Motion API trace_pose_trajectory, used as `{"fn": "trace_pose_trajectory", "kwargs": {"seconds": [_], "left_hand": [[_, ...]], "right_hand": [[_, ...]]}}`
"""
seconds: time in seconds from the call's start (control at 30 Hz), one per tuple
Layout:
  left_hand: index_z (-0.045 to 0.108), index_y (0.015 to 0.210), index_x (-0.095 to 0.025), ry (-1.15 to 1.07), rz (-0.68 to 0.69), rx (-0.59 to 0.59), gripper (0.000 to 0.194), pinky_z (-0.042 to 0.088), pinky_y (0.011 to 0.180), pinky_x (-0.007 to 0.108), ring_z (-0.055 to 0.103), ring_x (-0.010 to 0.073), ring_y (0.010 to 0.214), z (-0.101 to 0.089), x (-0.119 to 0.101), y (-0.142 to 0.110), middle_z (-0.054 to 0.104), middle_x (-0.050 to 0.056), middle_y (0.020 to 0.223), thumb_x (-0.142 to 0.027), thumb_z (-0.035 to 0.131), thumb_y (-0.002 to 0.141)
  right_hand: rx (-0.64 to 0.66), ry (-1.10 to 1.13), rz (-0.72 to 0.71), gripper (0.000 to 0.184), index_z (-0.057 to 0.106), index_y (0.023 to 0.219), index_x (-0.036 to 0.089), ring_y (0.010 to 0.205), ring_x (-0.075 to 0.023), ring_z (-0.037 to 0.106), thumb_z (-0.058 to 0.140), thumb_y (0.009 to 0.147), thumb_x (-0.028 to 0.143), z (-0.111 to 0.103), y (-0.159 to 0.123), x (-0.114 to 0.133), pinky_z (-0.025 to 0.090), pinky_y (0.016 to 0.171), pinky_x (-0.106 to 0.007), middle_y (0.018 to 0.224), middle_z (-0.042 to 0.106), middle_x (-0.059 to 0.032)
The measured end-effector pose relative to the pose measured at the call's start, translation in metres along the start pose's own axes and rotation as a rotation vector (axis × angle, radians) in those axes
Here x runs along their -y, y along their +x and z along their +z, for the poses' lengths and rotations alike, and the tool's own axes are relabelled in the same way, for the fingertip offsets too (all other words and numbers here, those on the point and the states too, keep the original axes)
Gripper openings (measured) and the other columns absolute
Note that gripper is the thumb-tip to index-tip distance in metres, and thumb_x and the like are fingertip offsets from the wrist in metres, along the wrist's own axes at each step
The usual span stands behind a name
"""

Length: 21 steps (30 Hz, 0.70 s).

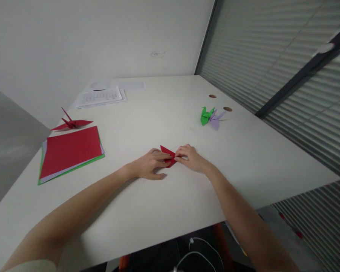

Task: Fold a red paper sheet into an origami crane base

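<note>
A small piece of folded red paper (166, 150) lies flat on the white table between my two hands, one pointed corner sticking up and away from me. My left hand (151, 164) rests palm down with its fingers stretched over the paper's left part, thumb apart on the tabletop. At the paper's right corner, my right hand (192, 158) pinches the edge between thumb and fingertips. The fingers of both hands cover part of the folds.
Left of me lies a stack of red, lilac and green paper sheets (73, 149), with a red paper crane (72, 123) behind it. Green (206, 115) and lilac (215, 121) cranes stand at the right. Written sheets (99, 97) lie at the back near the wall.
</note>
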<state>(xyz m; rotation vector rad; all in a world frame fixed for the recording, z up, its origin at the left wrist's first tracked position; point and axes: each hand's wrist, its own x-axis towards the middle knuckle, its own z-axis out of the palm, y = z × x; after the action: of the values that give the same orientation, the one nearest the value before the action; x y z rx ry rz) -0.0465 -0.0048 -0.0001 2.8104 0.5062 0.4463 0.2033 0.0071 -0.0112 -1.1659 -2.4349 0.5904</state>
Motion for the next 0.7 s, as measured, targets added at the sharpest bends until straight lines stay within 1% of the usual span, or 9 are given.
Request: {"fn": "trace_pose_trajectory", "kwargs": {"seconds": [0.1,0.2,0.27,0.37,0.47,0.57,0.7], "left_hand": [[0.065,0.116,-0.017,-0.011,0.009,-0.020,0.038,0.035,0.107,0.048,0.054,0.0289,0.122,0.002,0.002,-0.001,0.055,0.014,0.136,-0.039,0.059,0.086],[0.066,0.113,-0.017,-0.063,0.036,-0.054,0.031,0.036,0.107,0.046,0.057,0.0261,0.119,0.004,0.005,-0.002,0.062,0.013,0.128,-0.030,0.056,0.086],[0.068,0.107,-0.018,-0.091,0.053,-0.072,0.026,0.036,0.107,0.046,0.058,0.0249,0.117,0.005,0.008,-0.003,0.064,0.011,0.125,-0.026,0.056,0.086],[0.072,0.098,-0.018,-0.121,0.031,-0.105,0.021,0.041,0.104,0.044,0.057,0.0255,0.116,0.006,0.010,-0.004,0.062,0.013,0.123,-0.027,0.059,0.084],[0.073,0.093,-0.017,-0.133,0.004,-0.141,0.020,0.046,0.098,0.041,0.058,0.0248,0.111,0.006,0.010,-0.004,0.062,0.014,0.113,-0.028,0.061,0.083],[0.072,0.092,-0.018,-0.107,0.026,-0.141,0.019,0.045,0.098,0.041,0.060,0.0231,0.104,0.006,0.009,-0.004,0.064,0.011,0.103,-0.027,0.058,0.084],[0.070,0.101,-0.019,-0.024,0.059,-0.133,0.023,0.044,0.100,0.042,0.061,0.0227,0.105,0.006,0.009,-0.005,0.065,0.010,0.103,-0.029,0.055,0.086]], "right_hand": [[-0.017,-0.073,0.030,0.020,0.066,0.087,0.022,0.097,-0.0230,0.050,0.054,0.094,0.037,0.005,0.000,0.004,0.034,0.088,-0.040,0.094,0.066,-0.0042],[-0.028,-0.152,0.073,0.022,0.065,0.089,0.022,0.095,-0.0234,0.049,0.053,0.094,0.039,0.010,0.002,0.007,0.033,0.084,-0.038,0.094,0.065,-0.0053],[-0.040,-0.196,0.096,0.023,0.065,0.090,0.021,0.095,-0.0236,0.048,0.052,0.095,0.039,0.013,0.003,0.008,0.033,0.083,-0.038,0.094,0.064,-0.0060],[-0.066,-0.227,0.129,0.023,0.065,0.089,0.021,0.094,-0.0240,0.048,0.052,0.094,0.039,0.016,0.004,0.011,0.032,0.082,-0.038,0.092,0.064,-0.0060],[-0.090,-0.232,0.168,0.023,0.065,0.087,0.022,0.093,-0.0242,0.048,0.052,0.094,0.040,0.019,0.004,0.012,0.032,0.082,-0.039,0.090,0.063,-0.0057],[-0.123,-0.235,0.212,0.027,0.066,0.085,0.022,0.094,-0.0247,0.048,0.053,0.092,0.045,0.020,0.003,0.012,0.033,0.084,-0.040,0.092,0.061,-0.0066],[-0.170,-0.238,0.266,0.031,0.067,0.082,0.023,0.098,-0.0259,0.048,0.053,0.091,0.049,0.021,0.002,0.010,0.035,0.087,-0.041,0.099,0.058,-0.0079]]}}
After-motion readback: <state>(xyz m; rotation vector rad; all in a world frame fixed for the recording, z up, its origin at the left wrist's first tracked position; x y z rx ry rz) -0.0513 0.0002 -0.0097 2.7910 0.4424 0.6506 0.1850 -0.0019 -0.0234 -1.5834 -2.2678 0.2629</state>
